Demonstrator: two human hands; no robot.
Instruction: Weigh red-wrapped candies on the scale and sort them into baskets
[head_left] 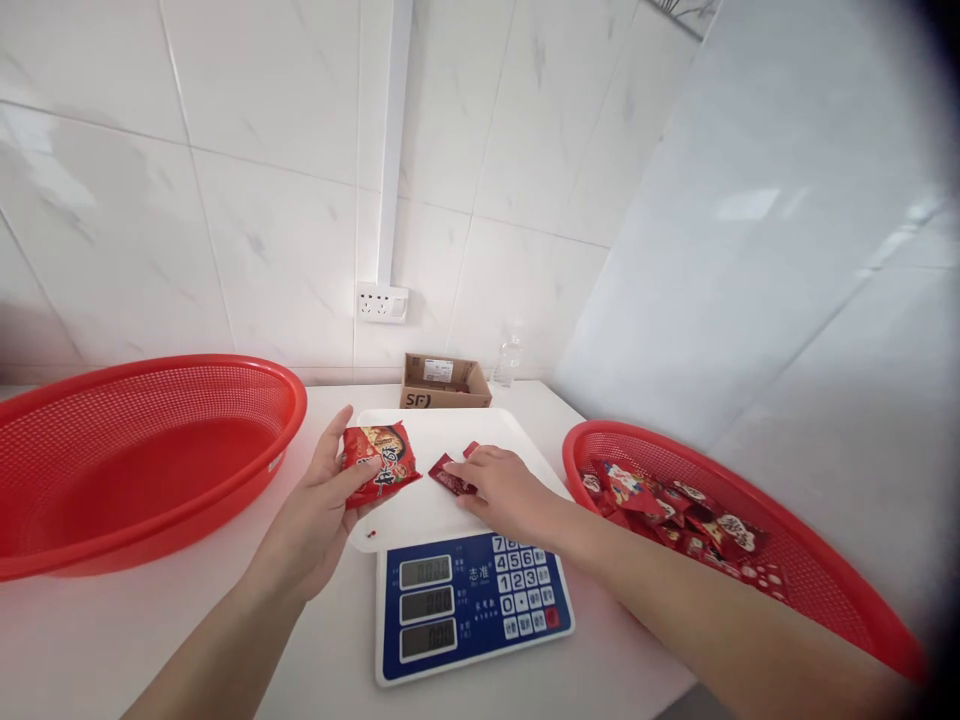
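Note:
My left hand (330, 495) grips a red snack packet (382, 460) with printed characters, thumb across its front, over the left side of the white weighing pan (420, 520). Above the pan's right part, my right hand (499, 485) has its fingers closed around small dark red packets (448, 474); how many is hidden by the fingers. The pan belongs to a digital scale (472, 600) with a blue keypad panel and several display windows. A tiny red bit (370, 534) lies near the pan's front left corner.
On the left stands a red mesh basket (289, 410) with nothing visible inside. Another red basket (840, 590) at right holds several red packets (682, 515). A cardboard box (444, 398) and a clear plastic bottle (508, 360) stand by the tiled wall, below a socket (382, 303).

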